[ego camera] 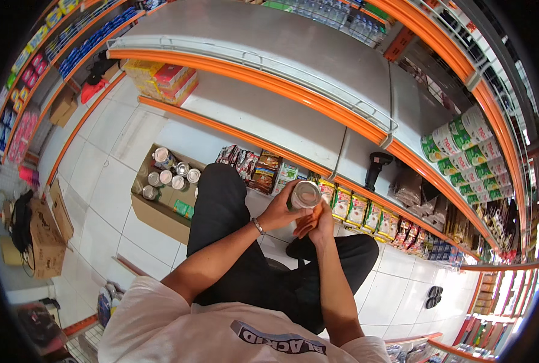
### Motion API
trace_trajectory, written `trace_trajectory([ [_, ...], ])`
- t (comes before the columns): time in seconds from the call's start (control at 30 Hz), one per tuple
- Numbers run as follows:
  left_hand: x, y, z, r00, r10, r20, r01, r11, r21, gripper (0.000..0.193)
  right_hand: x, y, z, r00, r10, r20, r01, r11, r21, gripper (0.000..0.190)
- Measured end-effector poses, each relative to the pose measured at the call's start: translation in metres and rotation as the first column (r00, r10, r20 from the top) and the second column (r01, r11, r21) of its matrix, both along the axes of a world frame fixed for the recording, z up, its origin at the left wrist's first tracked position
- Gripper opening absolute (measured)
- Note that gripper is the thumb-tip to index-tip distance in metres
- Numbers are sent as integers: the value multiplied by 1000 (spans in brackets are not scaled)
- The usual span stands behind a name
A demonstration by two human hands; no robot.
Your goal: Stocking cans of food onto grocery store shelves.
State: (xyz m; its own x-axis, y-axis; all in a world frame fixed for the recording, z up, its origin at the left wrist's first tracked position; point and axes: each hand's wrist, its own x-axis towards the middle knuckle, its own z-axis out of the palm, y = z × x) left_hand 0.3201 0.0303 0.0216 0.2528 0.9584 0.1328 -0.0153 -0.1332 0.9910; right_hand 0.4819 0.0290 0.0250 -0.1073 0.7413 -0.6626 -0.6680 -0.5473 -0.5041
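My left hand grips a metal can around its side, in front of my knees. The can's round silver lid faces up towards me. Against its near side my right hand holds a crumpled orange piece that looks like a cloth. To the left of my knee stands an open cardboard box. Several cans stand inside it with their lids up, and a small green packet lies near its right side, partly by my leg.
A grey metal shelf with an orange edge runs ahead of me. Green-and-white cans are stacked on its right. A black handheld scanner stands on the lower shelf. Hanging sachets line the bottom. Another cardboard box sits far left.
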Motion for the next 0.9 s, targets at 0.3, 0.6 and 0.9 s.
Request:
trace_trajectory([
  [0.3, -1, -6, 9, 986, -153, -70, 156, 987, 44, 95, -5, -10, -37, 989, 90, -117, -79, 992, 97, 38],
  [0.6, -9, 5, 5, 999, -9, -32, 12, 995, 98, 96, -9, -11, 4, 947, 60, 316, -121, 976, 179, 46],
  [0.9, -23, 12, 1, 908, 170, 384, -17, 928, -372, 65, -16, -22, 13, 965, 131, 227, -196, 937, 290, 37],
])
